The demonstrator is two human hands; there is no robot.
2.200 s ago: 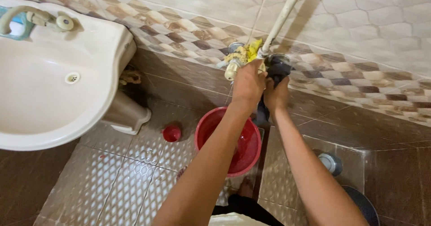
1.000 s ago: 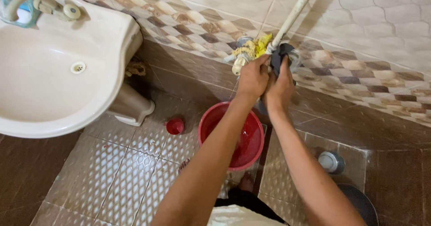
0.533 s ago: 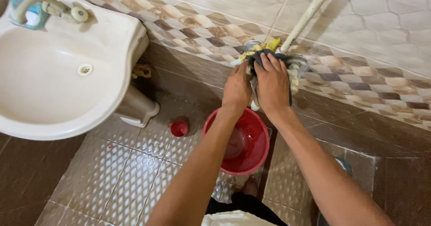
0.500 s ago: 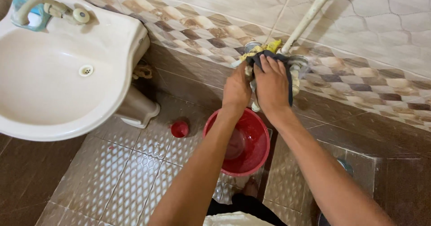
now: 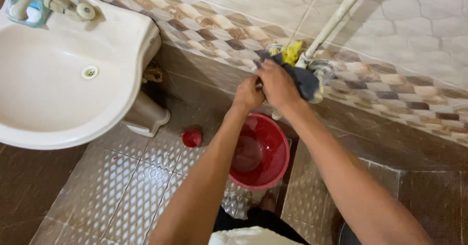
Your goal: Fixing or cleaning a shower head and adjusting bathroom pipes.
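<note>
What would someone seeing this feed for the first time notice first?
Both hands meet at the wall tap in the upper middle: the right hand presses a dark cloth over it, and the left hand sits just beside it. A bright red bucket stands on the floor tiles right below. A big cream sink fills the upper left, and a small red cap lies near its pedestal.

Tiled floor [image 5: 136,177], glossy brown and beige, filling the lower frame. Standing on it at centre: red bucket [image 5: 265,169]. Just left of that, apart: small red cap [image 5: 192,138]. At left, under the basin: pale pedestal [image 5: 144,116], foot on the tiles.
</note>
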